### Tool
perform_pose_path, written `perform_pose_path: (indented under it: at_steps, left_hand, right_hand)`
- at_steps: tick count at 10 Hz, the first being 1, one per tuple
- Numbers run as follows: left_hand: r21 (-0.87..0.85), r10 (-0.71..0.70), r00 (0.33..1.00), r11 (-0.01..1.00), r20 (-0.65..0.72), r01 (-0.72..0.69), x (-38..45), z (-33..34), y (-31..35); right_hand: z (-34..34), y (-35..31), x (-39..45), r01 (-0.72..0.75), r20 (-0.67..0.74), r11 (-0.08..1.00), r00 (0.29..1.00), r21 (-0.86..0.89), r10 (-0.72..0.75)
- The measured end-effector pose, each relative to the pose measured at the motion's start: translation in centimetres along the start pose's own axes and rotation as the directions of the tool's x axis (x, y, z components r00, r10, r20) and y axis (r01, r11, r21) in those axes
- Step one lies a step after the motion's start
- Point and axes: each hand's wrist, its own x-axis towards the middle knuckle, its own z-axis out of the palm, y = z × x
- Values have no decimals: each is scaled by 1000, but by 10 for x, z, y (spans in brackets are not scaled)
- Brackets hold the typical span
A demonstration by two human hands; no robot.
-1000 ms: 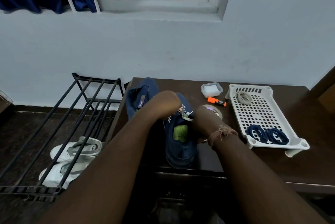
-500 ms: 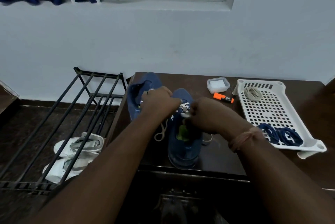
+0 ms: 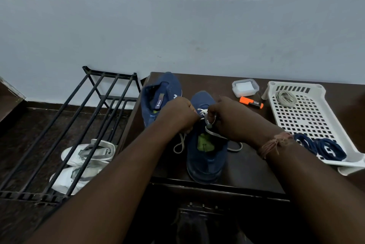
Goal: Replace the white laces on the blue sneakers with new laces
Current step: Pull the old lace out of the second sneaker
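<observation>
Step in hand: unlacing the near blue sneaker [image 3: 205, 157]; its white lace [image 3: 214, 134] is loosened, and this looks like the removal stage, not yet the fitting of new laces.
Left hand [image 3: 178, 114]: fingers curled and closed on the white lace at the upper eyelets; a loop of lace hangs below it onto the table [image 3: 246, 168].
Right hand [image 3: 227, 117]: fingers pinched on the lace just across from the left hand, the two hands close together over the sneaker's throat.
Sneakers: the near one stands on the table with its toe away from the person; the far blue sneaker [image 3: 161, 97] sits just beside it to the left, and I cannot tell its lacing.
New laces: dark blue lace coils [image 3: 320, 146] lie at the near end of the white tray [image 3: 308, 117]; a pale coiled lace [image 3: 285, 97] lies at the far end, possibly one taken out already.
Next move calls for: drawing the lace free eyelet by eyelet, steadying the shoe so it does not slide.
Risk: the lace tip could snag in an eyelet.
</observation>
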Motion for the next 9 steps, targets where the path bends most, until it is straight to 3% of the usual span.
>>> perform_pose_path:
  at_steps: [2, 3, 4, 5, 6, 7, 8, 9]
  left_hand:
    - [-64, -37, 999, 997, -35, 34, 4, 0, -5]
    - [-101, -45, 998, 994, -42, 40, 4, -1, -5]
    - [-105, -49, 998, 993, -27, 46, 5, -1, -5]
    - [-96, -47, 999, 994, -21, 45, 5, -1, -5]
    - [-102, -46, 998, 994, -36, 42, 4, 0, -6]
    - [-91, -53, 998, 995, -34, 50, 3, -1, -5]
    - [-75, -62, 998, 995, -30, 60, 2, 0, -3]
    - [-19, -50, 997, 999, -57, 49, -2, 0, -1]
  right_hand:
    - [-7, 2, -4, 20, 124, 999, 992, 51, -26]
    - [-17, 8, -3, -10, -12, 912, 1000, 409, 16]
    - [-31, 14, 0, -127, -47, 511, 949, 850, 313]
    - [-44, 19, -2, -80, 39, 102, 933, 992, 357]
    - [-53, 21, -6, 59, 2, -203, 958, 977, 288]
    - [-60, 19, -9, 241, -129, -373, 945, 896, 300]
    - [-66, 17, -16, 314, -183, -417, 928, 853, 324]
    - [-66, 16, -17, 344, -212, -379, 913, 859, 348]
